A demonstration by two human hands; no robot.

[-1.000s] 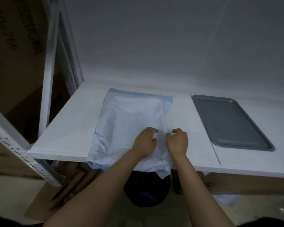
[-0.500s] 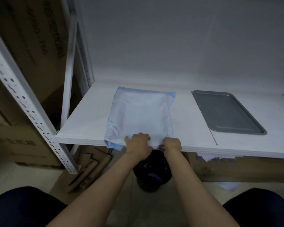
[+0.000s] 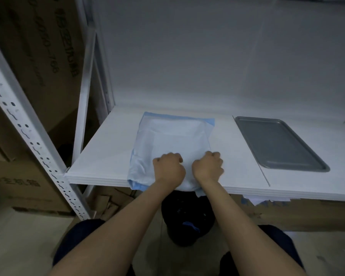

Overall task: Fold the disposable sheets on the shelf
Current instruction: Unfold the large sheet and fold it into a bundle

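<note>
Presently the disposable sheet, pale blue and partly folded, lies on the white shelf left of centre, its near end overhanging the shelf's front edge and its far end short of the back edge. The left hand and right hand sit side by side on the sheet's near end, just inside the front edge, fingers curled into the material and gripping it. A grey tray lies toward the shelf's right side, apart from the sheet.

Head-worn view, down onto shelf
</note>
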